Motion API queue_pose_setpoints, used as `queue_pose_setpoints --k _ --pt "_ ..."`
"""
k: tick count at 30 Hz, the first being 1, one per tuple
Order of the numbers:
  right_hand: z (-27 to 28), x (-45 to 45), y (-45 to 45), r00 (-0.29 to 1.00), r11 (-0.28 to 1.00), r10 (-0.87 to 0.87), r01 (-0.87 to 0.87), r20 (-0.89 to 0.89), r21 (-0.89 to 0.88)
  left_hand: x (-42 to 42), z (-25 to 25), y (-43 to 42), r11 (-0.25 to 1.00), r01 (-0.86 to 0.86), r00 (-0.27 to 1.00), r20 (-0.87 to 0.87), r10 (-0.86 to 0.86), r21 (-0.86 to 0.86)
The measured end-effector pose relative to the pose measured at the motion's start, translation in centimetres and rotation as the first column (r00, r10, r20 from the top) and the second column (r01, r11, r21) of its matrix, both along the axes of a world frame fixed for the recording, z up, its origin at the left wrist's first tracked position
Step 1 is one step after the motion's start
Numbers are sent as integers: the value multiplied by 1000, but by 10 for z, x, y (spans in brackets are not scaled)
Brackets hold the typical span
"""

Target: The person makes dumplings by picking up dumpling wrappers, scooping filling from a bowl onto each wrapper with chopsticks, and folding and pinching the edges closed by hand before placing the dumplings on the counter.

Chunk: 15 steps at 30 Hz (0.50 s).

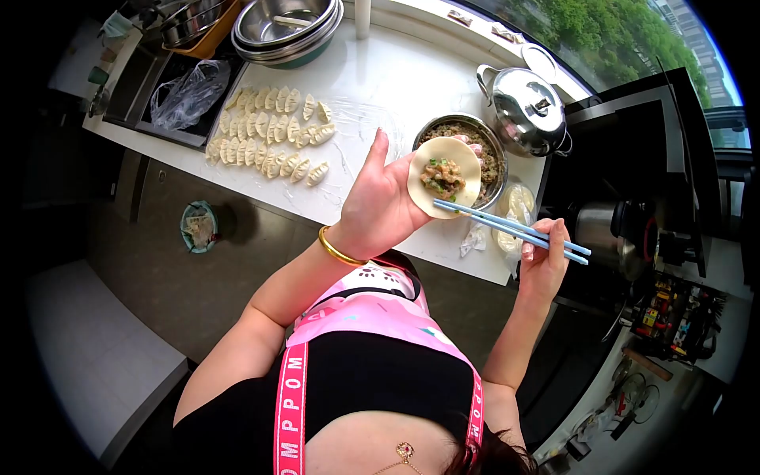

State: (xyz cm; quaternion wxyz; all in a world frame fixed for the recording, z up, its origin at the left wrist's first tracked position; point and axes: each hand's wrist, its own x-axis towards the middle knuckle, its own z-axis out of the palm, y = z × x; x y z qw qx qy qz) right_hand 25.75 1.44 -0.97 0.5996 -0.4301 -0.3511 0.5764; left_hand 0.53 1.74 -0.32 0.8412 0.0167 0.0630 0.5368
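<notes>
My left hand, with a gold bangle at the wrist, holds up a round dumpling wrapper. A lump of meat filling with green bits lies on the wrapper's middle. The thumb is spread away to the left; the other fingers are mostly hidden behind the wrapper. Light-blue chopsticks are gripped in my right hand, their tips at the wrapper's lower edge. Behind the wrapper stands a steel bowl of filling, partly covered from view.
Rows of folded dumplings lie on the white counter. A lidded steel pot stands behind the bowl, and bagged wrappers lie beside it. Stacked steel basins are at the back left. A lined bin stands on the floor.
</notes>
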Motion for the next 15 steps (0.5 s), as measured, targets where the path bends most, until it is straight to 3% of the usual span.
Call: queue_pose_setpoints --k 8,15 --pt "2 21 -2 999 999 -18 16 48 47 1 -3 2 1000 4 999 -35 -5 -23" --pt "3 -3 -4 997 996 81 -81 11 29 3 -2 4 1000 6 1000 -16 -6 -4"
